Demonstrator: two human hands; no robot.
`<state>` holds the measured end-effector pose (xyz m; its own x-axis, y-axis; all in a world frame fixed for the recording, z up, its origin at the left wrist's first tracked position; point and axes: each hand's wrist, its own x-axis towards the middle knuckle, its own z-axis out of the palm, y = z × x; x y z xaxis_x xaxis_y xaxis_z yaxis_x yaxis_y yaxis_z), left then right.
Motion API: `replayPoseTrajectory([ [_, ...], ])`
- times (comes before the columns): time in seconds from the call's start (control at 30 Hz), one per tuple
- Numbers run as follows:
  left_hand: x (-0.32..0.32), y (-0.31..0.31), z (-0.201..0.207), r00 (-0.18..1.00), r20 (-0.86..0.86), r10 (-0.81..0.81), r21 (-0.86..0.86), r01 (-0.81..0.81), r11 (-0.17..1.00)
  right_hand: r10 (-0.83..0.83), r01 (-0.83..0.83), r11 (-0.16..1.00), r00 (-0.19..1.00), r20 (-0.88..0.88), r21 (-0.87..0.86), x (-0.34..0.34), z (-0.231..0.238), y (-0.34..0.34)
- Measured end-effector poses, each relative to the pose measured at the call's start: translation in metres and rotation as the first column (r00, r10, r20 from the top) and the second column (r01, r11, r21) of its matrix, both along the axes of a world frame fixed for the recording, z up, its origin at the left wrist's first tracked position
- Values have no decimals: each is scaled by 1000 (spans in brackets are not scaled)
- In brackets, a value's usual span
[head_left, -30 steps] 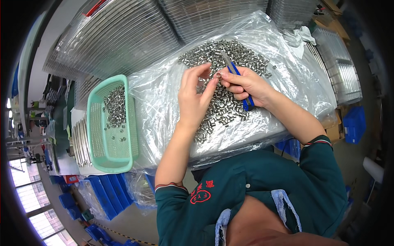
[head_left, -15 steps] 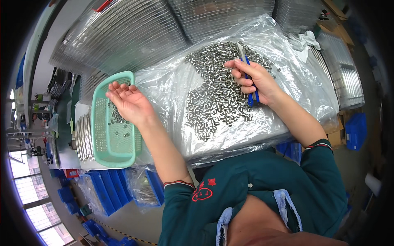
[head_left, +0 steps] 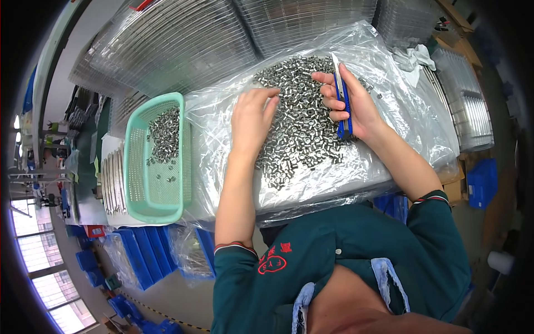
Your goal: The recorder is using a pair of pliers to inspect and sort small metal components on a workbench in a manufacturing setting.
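Observation:
My right hand [head_left: 359, 108] is closed around a blue utility knife [head_left: 344, 114], its blade pointing away from me, over the right part of a pile of small shiny metal ring-shaped parts [head_left: 303, 125]. At the pile's left edge is my left hand [head_left: 250, 119], fingers bent and thumb apart from them, with nothing visible in it. The pile lies spread on a clear plastic sheet [head_left: 217, 139]. Left of it stands a light green mesh basket [head_left: 186, 178], with more of the same metal parts [head_left: 165, 136] gathered toward its far end.
Tall stacks of clear plastic trays [head_left: 183, 44] line the back of the table. A white cloth [head_left: 413, 58] and another tray stack [head_left: 461, 100] sit at the right. Blue bins [head_left: 144, 256] are below the table's left front; a blue bin [head_left: 481, 182] is at the right.
My left hand has moved right, from over the green basket to the pile's left edge, and turned from palm up to palm down. The knife in my right hand has tilted more upright.

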<state>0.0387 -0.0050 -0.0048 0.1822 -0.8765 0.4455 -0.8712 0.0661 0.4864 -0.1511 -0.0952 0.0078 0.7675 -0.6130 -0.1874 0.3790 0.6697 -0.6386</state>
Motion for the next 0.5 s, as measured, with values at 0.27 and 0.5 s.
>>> replayPoseTrajectory([
  [0.27,-9,-9,-13,999,24,-24,42,22,999,-12,11,1000,999,45,4,0,1,1],
  [0.5,-16,-9,1,988,-100,-117,-173,99,980,-71,53,990,989,-130,-133,-1,2,8],
])
